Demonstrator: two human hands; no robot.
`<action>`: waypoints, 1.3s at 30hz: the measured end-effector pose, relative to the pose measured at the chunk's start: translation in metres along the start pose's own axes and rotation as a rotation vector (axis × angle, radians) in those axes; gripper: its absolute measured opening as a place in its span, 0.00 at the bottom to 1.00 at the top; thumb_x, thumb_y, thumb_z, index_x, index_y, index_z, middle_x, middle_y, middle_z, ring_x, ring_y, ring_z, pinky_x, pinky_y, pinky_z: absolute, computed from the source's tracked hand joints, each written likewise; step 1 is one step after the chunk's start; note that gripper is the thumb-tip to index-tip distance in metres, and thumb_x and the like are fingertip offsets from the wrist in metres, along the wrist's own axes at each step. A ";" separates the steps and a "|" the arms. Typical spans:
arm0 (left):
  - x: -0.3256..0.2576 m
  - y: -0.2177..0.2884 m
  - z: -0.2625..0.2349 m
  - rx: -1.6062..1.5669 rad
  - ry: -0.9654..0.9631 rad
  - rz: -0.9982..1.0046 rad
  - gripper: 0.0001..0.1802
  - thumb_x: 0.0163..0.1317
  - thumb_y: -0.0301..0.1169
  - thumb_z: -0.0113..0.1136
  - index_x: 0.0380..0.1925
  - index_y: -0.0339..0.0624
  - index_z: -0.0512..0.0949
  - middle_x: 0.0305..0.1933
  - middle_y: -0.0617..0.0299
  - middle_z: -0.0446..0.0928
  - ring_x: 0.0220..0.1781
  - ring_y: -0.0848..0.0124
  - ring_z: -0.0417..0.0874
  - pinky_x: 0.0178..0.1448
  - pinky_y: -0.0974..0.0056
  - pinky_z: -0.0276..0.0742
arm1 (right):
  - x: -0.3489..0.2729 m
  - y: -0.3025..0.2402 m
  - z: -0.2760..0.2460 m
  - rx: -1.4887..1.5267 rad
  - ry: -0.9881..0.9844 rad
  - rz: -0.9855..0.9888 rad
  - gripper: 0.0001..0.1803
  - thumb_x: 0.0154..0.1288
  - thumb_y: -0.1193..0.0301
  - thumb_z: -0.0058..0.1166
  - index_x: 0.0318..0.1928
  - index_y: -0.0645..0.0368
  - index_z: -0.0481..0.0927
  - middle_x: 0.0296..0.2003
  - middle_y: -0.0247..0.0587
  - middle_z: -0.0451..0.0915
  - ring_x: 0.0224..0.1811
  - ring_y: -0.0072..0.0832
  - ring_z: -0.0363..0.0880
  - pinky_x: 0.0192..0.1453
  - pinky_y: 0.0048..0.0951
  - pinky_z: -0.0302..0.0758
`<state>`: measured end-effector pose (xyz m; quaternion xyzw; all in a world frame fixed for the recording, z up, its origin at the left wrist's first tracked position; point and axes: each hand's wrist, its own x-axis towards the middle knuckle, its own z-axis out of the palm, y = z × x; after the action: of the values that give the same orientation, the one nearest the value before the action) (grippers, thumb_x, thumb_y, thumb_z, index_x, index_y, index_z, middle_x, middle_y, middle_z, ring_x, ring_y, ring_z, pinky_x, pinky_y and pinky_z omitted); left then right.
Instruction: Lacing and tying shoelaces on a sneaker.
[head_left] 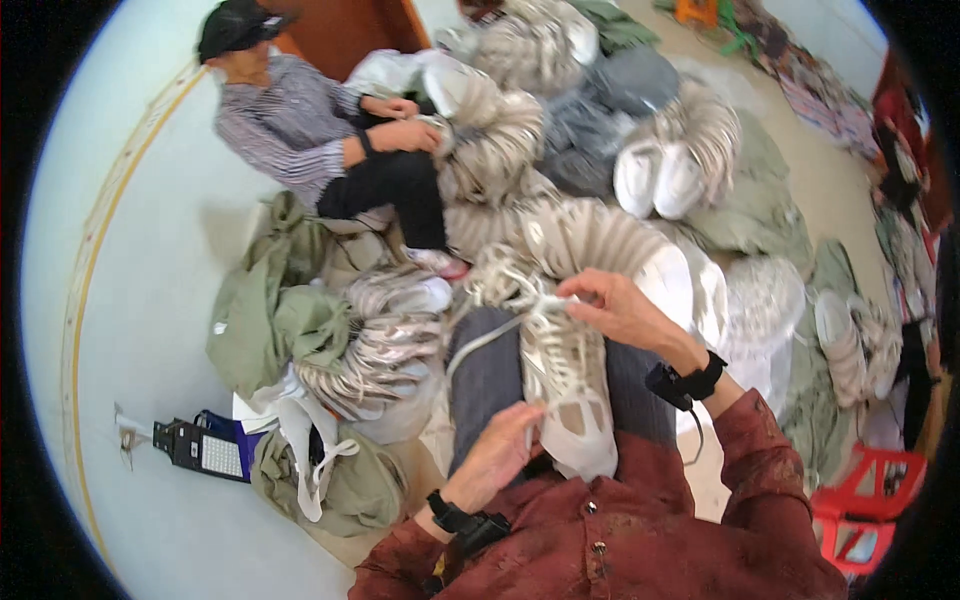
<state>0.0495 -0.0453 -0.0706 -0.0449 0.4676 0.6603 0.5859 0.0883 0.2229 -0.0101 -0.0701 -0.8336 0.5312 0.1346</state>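
A beige and white lace-up shoe (565,375) lies across my thighs, its rounded pale end towards my body. White lace is threaded along its middle. At the far end of the lacing, my right hand (625,315) pinches the white shoelace (485,340), a length of which curves off to the left over my dark trouser leg. My left hand (498,448) is beside the near left side of the shoe, fingertips drawn together against its edge. What those fingertips hold is too small to make out. More loose laces (500,275) bunch just beyond the shoe.
Rows of similar shoes (600,240) are stacked ahead, with another pile (380,340) on the left. A seated person (300,130) handles shoes at the far left. Green cloth sacks (265,310) lie around. At the lower right stands a red plastic stool (870,485).
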 end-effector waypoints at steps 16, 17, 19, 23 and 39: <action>0.013 0.003 -0.014 -0.053 -0.418 -0.180 0.18 0.74 0.38 0.54 0.60 0.48 0.70 0.56 0.64 0.76 0.55 0.69 0.79 0.60 0.57 0.77 | 0.043 -0.015 0.026 0.308 -0.399 0.364 0.12 0.66 0.74 0.59 0.48 0.65 0.83 0.37 0.33 0.83 0.39 0.18 0.79 0.47 0.22 0.76; 0.017 0.000 -0.019 -0.099 -0.437 -0.143 0.17 0.73 0.38 0.55 0.58 0.47 0.72 0.55 0.63 0.77 0.55 0.68 0.80 0.60 0.56 0.77 | 0.040 -0.022 0.022 0.303 -0.385 0.381 0.12 0.66 0.74 0.59 0.48 0.65 0.83 0.37 0.33 0.83 0.39 0.18 0.79 0.47 0.22 0.76; 0.011 0.006 -0.014 -0.163 -0.439 -0.102 0.15 0.72 0.36 0.56 0.54 0.46 0.74 0.53 0.62 0.78 0.54 0.67 0.80 0.60 0.53 0.78 | 0.028 -0.041 0.010 0.407 -0.334 0.275 0.13 0.68 0.74 0.59 0.50 0.65 0.82 0.40 0.34 0.83 0.41 0.19 0.81 0.48 0.23 0.76; 0.002 0.017 -0.006 -0.120 -0.209 -0.105 0.13 0.71 0.37 0.56 0.50 0.46 0.74 0.52 0.61 0.80 0.49 0.67 0.83 0.56 0.58 0.80 | -0.015 -0.077 -0.010 0.404 -0.614 0.085 0.16 0.68 0.72 0.60 0.55 0.62 0.80 0.48 0.37 0.83 0.49 0.22 0.79 0.53 0.23 0.75; 0.010 0.013 0.004 -0.143 -0.056 0.043 0.13 0.69 0.34 0.60 0.50 0.43 0.77 0.45 0.66 0.82 0.44 0.75 0.84 0.53 0.65 0.82 | -0.128 -0.051 -0.037 0.068 -0.459 0.139 0.15 0.70 0.68 0.59 0.52 0.62 0.82 0.42 0.36 0.85 0.42 0.20 0.81 0.47 0.24 0.78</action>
<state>0.0377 -0.0339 -0.0672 -0.0581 0.4037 0.7054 0.5797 0.2230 0.2001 0.0319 -0.0004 -0.8171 0.5689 -0.0931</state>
